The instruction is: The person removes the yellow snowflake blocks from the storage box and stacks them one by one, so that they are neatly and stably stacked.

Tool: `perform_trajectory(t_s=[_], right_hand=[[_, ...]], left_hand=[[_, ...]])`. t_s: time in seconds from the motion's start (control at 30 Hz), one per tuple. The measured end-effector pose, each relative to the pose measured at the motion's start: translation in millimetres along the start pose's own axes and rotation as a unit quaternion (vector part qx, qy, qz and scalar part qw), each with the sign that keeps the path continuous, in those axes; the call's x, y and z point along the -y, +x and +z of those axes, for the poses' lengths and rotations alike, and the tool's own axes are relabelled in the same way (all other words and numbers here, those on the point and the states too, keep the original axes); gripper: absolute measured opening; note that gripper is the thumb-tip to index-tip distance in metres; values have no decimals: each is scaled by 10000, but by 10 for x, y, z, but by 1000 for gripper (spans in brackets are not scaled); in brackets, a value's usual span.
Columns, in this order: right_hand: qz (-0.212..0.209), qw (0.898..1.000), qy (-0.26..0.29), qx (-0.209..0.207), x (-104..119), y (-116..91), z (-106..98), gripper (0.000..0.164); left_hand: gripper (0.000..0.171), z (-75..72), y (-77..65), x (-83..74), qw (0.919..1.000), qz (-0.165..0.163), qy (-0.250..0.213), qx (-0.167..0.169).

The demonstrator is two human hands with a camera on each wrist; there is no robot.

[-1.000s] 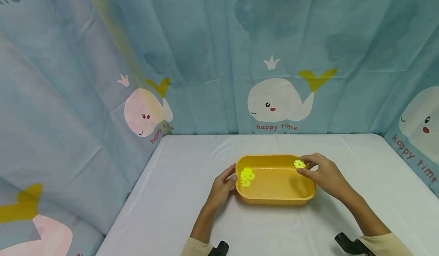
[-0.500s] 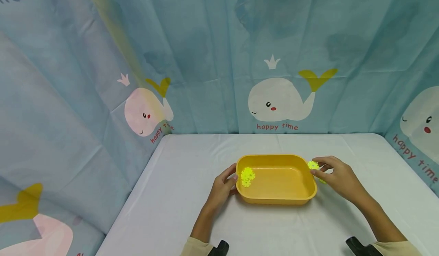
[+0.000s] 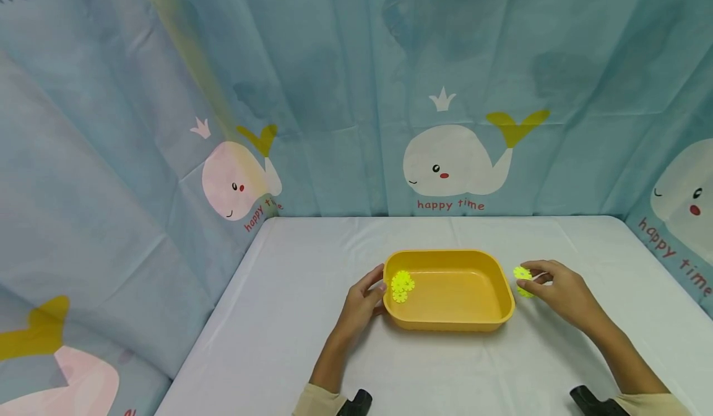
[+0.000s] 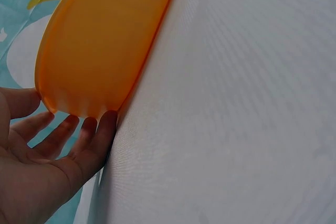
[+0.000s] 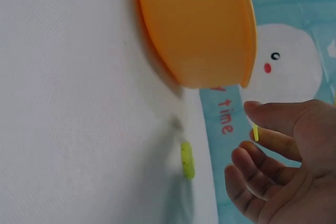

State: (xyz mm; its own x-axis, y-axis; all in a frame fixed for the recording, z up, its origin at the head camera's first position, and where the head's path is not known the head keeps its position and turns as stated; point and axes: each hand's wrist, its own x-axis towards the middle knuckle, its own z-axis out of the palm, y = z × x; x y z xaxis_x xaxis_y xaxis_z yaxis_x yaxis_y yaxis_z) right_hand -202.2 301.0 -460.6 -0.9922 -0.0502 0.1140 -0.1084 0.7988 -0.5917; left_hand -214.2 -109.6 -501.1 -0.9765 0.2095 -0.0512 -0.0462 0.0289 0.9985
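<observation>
A yellow-orange plastic tray (image 3: pixel 448 326) stands on the white table. Its left end is held by my left hand (image 3: pixel 356 311); in the left wrist view the fingertips press its outer end wall and the thumb is at the rim. Several small bright yellow flower-shaped pieces (image 3: pixel 402 285) lie clustered inside at that end. Just beyond the tray's right end, my right hand (image 3: pixel 562 292) pinches one flower piece (image 3: pixel 521 273) between thumb and index finger. The right wrist view shows this held piece (image 5: pixel 255 132) edge-on, above another flower piece (image 5: pixel 187 160) on the table.
White cloth covers the table (image 3: pixel 278 317). A blue curtain (image 3: pixel 334 94) printed with whales hangs behind it and along both sides. Black wrist devices (image 3: pixel 356 402) sit by both sleeves.
My right hand has moved right, carrying the flower piece from above the tray's right end out past its rim, uncovering another piece on the table. The left hand and tray have stayed put.
</observation>
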Motion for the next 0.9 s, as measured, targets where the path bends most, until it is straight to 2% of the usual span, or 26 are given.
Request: perform_trajectory(t_s=[0.5,0.9], right_hand=[[387,9987,36,336,-210,103,-23,55],[420,9967,4,693,-287,129,-12,53]], left_hand=[[52,3,-9,-13,10000,36,-15,12],[51,-3,-19,-12,10000,59,-39,31]])
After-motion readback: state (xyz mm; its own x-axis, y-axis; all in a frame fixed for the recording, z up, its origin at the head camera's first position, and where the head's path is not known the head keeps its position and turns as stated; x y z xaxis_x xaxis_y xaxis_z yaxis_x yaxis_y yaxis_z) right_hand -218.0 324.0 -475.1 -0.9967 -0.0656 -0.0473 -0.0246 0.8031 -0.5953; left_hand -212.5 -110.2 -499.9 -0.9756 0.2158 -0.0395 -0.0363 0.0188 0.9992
